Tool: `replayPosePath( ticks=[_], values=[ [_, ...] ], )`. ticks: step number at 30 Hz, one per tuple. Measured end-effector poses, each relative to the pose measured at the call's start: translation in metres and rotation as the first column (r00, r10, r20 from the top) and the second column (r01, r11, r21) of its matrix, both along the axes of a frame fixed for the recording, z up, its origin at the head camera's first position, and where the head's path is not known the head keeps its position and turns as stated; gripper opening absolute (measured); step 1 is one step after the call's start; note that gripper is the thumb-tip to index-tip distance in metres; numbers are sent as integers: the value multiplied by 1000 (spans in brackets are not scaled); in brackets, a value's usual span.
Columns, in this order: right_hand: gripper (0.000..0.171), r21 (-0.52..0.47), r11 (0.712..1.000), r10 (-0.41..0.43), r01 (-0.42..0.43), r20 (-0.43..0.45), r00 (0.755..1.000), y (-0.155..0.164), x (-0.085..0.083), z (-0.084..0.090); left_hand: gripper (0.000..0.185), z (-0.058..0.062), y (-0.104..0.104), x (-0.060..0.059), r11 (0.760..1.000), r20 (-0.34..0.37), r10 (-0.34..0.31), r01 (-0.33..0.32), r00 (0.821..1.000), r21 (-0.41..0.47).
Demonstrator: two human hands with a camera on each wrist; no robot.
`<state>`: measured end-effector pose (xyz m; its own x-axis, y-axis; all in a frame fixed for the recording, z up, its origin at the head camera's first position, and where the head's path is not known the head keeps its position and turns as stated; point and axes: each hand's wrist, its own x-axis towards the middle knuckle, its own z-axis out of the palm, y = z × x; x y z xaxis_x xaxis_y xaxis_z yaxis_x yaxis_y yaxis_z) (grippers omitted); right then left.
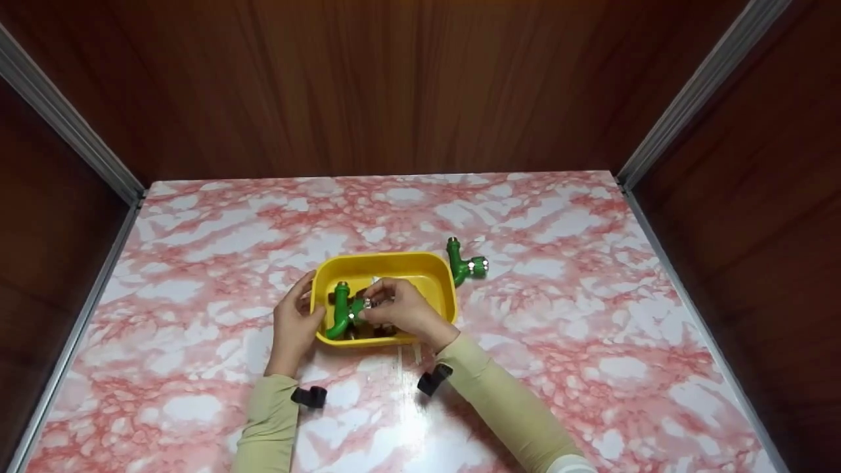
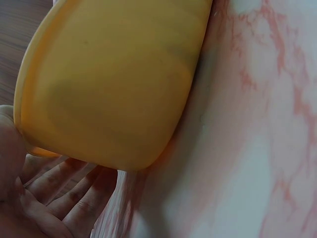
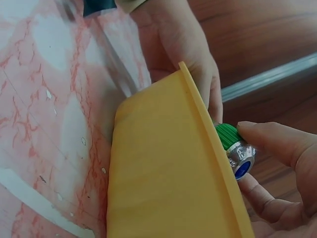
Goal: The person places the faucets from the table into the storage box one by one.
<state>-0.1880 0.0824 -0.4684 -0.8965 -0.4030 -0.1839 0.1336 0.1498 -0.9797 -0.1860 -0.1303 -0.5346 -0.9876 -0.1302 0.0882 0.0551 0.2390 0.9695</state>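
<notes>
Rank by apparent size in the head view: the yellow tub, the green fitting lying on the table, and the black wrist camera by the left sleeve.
1. yellow tub
2. green fitting on the table
3. black wrist camera, only slightly smaller, and nearer the camera, so that order is unsure.

1. Head view: high above, facing forward and down over the whole bench, fairly far off, both hands included.
2. Left wrist view: very close, low beside the yellow tub, facing its outer wall.
3. Right wrist view: close, along the tub's rim.
4. Shared by all three: tub and bench.
</notes>
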Motion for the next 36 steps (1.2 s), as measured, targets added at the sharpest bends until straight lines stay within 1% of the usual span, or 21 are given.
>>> replayPosePath(
  ticks=[3,9,11,17,20,27,33,36],
  values=[
    [34,39,999,-4,5,-20,1000,-1,4,8,67,0,0,0,1000,19,0,0,1000,-3],
    [33,63,998,-5,7,-32,999,-2,4,12,67,0,-1,0,1000,29,-1,1,1000,3],
    [32,64,998,-1,3,-34,999,-2,2,9,67,0,-1,-1,1000,26,-2,2,1000,3],
    [33,50,999,11,-10,-21,1000,0,-8,-14,66,-2,-1,-2,1000,26,2,-2,1000,2],
    [33,41,999,16,-15,-23,1000,1,-10,-20,65,-2,-1,-1,1000,21,1,-1,1000,6],
    [30,33,999,31,-29,-62,998,1,-8,-21,66,-1,-1,0,1000,10,-1,1,1000,0],
    [28,64,997,35,-30,-86,996,0,-7,-20,67,-1,-1,-1,1000,11,-4,4,1000,-1],
    [28,69,997,36,-30,-84,996,0,-8,-21,67,-1,-1,-1,1000,14,1,-1,1000,-2]
  ],
)
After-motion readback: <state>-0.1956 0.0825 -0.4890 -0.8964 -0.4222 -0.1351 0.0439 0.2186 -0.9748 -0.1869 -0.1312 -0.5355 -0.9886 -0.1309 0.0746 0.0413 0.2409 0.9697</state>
